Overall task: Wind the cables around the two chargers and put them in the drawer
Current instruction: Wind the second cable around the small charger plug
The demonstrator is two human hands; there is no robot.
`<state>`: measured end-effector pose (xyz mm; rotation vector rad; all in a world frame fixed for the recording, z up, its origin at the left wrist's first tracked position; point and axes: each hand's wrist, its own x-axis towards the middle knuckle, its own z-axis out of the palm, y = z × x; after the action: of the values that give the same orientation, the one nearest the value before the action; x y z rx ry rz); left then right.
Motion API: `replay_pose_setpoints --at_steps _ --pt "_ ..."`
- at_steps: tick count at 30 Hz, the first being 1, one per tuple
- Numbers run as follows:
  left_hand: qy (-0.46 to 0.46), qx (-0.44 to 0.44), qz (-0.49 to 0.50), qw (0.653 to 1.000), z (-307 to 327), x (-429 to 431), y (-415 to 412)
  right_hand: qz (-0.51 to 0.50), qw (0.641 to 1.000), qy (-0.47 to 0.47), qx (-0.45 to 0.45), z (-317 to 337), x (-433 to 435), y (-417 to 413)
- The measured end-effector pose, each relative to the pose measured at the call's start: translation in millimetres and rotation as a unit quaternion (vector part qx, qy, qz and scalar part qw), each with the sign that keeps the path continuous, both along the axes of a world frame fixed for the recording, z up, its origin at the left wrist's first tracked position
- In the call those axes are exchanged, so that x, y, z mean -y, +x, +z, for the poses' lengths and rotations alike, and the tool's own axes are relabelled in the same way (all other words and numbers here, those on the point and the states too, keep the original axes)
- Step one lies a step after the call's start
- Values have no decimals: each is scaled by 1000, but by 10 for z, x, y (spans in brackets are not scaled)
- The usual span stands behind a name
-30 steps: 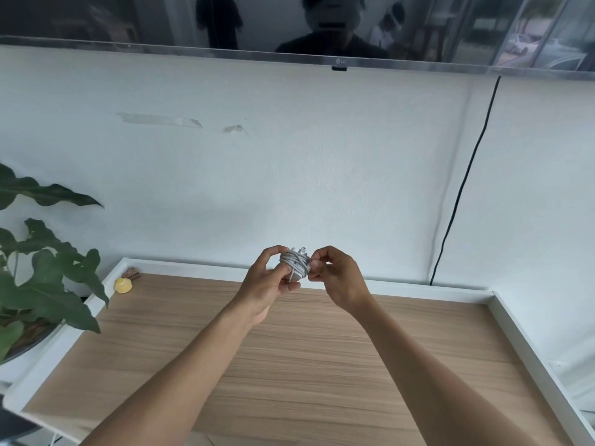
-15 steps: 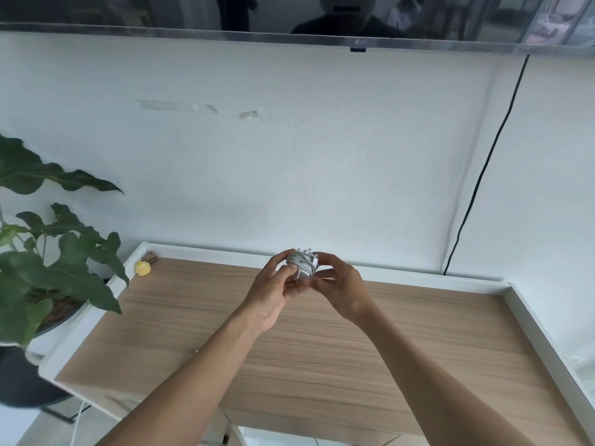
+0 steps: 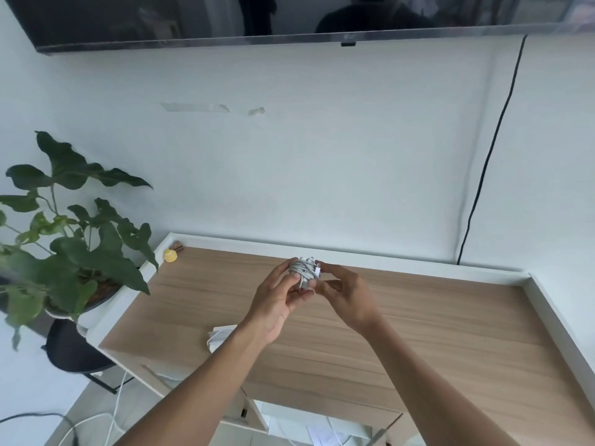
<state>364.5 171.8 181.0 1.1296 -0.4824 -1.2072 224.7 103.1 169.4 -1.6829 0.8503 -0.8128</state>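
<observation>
A white charger (image 3: 305,271) wrapped in grey-white cable is held up over the wooden desk top (image 3: 450,333). My left hand (image 3: 277,304) grips it from the left and below. My right hand (image 3: 346,296) pinches its right side with fingertips. A second white charger (image 3: 219,337) with its cable wound around it lies on the desk, partly hidden behind my left forearm. An open drawer (image 3: 322,426) shows below the desk's front edge, with white papers inside.
A leafy plant (image 3: 74,246) in a pot stands left of the desk on a black stool (image 3: 70,352). A small yellow object (image 3: 170,255) sits in the desk's back left corner. A black cable (image 3: 489,149) runs down the wall; a TV (image 3: 289,17) hangs above.
The view has tilted down and shifted, bringing the second charger and the open drawer into sight. Both hands stay on the wrapped charger, which has turned a little between the fingers.
</observation>
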Motion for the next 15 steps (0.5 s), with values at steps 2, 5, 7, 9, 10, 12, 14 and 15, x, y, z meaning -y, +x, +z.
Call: replay_pose_setpoints --at_steps 2,5,7,9,10,12,14,15 --pt "-5 -4 4 1000 16 -80 -99 -2 1000 5 15 -47 -66 -60" --pt "-5 -4 -1 1000 4 -207 -276 -7 999 8 36 -147 -172 -173" --pt "-7 -7 -7 1000 -12 -283 -355 -26 999 -25 28 -206 -259 -228" --pt "-7 -11 -3 1000 -22 -354 -427 -48 995 -81 20 -268 -368 -281" --pt "-6 -15 4 1000 -31 -388 -462 -54 993 -108 18 -293 -427 -301" --pt "-2 -23 19 1000 -62 -455 -521 -61 988 -141 12 -339 -522 -329" --pt "4 -31 36 999 -103 -537 -560 -59 987 -150 4 -367 -606 -351" --pt "6 -35 41 999 -128 -581 -571 -53 987 -150 0 -374 -643 -363"
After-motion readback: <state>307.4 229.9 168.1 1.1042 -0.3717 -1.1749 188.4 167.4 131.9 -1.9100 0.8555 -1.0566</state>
